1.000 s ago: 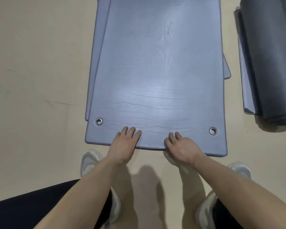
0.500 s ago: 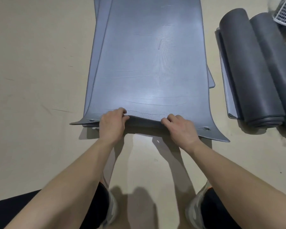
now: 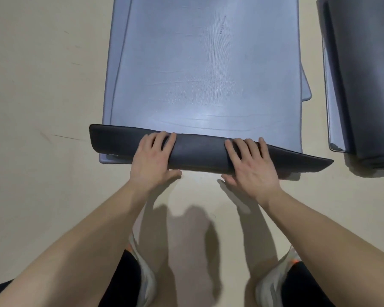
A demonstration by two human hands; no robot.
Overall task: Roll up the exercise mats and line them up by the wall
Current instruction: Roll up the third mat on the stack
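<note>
A grey-blue exercise mat (image 3: 204, 69) lies flat on the beige floor in front of me. Its near end is folded over into a dark, low roll (image 3: 200, 149) that runs from left to right. My left hand (image 3: 154, 159) grips the fold left of the middle, fingers over the top and thumb at the near edge. My right hand (image 3: 252, 163) grips it right of the middle in the same way. A second flat mat (image 3: 111, 85) lies underneath, showing along the left side and at the right edge.
A rolled dark grey mat (image 3: 364, 80) lies on another flat mat at the right edge of the view. My two shoes (image 3: 142, 278) stand on the floor just behind the fold. Bare beige floor (image 3: 42, 96) stretches to the left.
Both hands lifted the mat's near edge off the floor and turned it over onto the mat, so the dark underside now faces up as a first fold.
</note>
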